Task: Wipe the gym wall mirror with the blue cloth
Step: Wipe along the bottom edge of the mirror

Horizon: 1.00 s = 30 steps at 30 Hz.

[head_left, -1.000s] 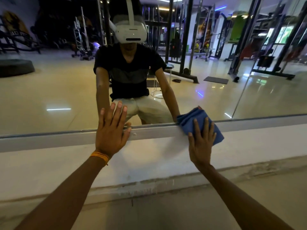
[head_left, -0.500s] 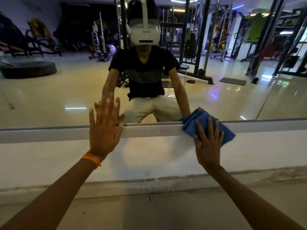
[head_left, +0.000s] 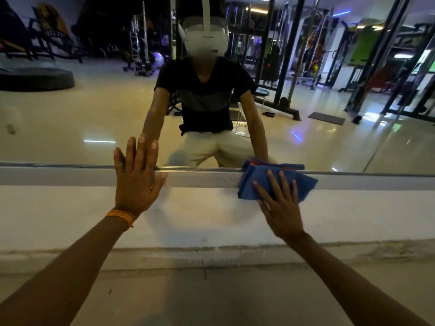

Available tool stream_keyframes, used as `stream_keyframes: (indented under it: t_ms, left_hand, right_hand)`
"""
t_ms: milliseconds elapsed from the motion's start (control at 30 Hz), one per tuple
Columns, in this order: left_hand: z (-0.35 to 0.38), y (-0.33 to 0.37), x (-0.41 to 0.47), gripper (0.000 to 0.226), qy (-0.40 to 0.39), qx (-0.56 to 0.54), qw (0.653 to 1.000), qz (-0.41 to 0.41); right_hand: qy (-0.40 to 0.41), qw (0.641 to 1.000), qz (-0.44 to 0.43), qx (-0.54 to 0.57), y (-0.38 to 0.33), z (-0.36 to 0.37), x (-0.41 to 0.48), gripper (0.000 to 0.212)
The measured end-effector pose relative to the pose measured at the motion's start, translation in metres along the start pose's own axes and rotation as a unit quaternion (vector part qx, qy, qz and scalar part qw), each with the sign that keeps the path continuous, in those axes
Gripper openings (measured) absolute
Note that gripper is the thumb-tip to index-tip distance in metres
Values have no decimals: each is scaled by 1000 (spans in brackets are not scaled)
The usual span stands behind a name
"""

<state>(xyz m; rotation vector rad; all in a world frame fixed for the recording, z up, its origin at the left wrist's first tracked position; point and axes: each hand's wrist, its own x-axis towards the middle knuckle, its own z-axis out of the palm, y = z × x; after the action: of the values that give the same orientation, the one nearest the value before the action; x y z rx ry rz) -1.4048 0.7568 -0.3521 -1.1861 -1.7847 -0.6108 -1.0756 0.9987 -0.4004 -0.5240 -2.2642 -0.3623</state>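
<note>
Right hand (head_left: 281, 208), fingers straight, presses the blue cloth (head_left: 274, 182) against the mirror's (head_left: 70, 118) bottom frame (head_left: 200, 178), grasping nothing. Left hand (head_left: 136, 180), flat, braces on that edge.

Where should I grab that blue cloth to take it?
Pinch the blue cloth by its right corner, coming from the right. That corner pokes out free past the right hand, whose flat fingers cover the lower middle and press it against the mirror's bottom frame.
</note>
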Motion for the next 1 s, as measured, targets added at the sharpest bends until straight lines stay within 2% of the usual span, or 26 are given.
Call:
stream_keyframes:
  t_ms: [67, 133, 233, 333, 467, 533, 600, 667, 700, 733, 800, 867, 933, 1000]
  left_hand:
    - [3, 1, 1, 77, 6, 6, 1000, -6]
    - [5, 3, 0, 77, 10, 13, 1000, -14]
    - [6, 4, -1, 77, 15, 14, 1000, -15]
    - [7, 4, -1, 79, 17, 18, 1000, -13]
    - [9, 3, -2, 82, 23, 20, 999, -14]
    - [12, 2, -1, 83, 27, 25, 999, -16]
    - [13, 3, 0, 82, 28, 24, 999, -18]
    - [13, 4, -1, 81, 26, 23, 999, -19]
    - [12, 5, -1, 81, 24, 26, 999, -20]
    - [12, 5, -2, 81, 22, 29, 999, -22]
    - [11, 4, -2, 80, 21, 30, 999, -23]
    - [11, 1, -2, 80, 17, 27, 999, -18]
    - [10, 0, -1, 80, 13, 27, 999, -16]
    - [9, 1, -1, 79, 9, 35, 999, -16]
  right_hand:
    - [-2, 998, 58, 17, 30, -12, -9, 57]
    - [-9, 998, 65, 16, 24, -11, -8, 57]
    - [-12, 999, -31, 2, -29, 3, 10, 64]
    - [8, 994, -107, -3, -77, 17, 36, 60]
    - [27, 990, -133, -27, -47, 18, 34, 55]
    - [42, 994, -96, -42, -5, 11, 17, 57]
    - [53, 998, -4, -21, 32, 2, 1, 59]
    - [63, 994, 84, 9, 35, 0, -5, 55]
    - [64, 993, 95, 13, 25, 3, -4, 55]
    - [61, 995, 77, 14, 8, 9, -1, 58]
    - [42, 999, -30, 6, -37, 21, 14, 65]
    - [22, 992, -126, -10, -69, 27, 33, 60]
    - [20, 989, -147, -22, -68, 24, 44, 54]
    - [30, 994, -101, -27, -38, 19, 28, 55]
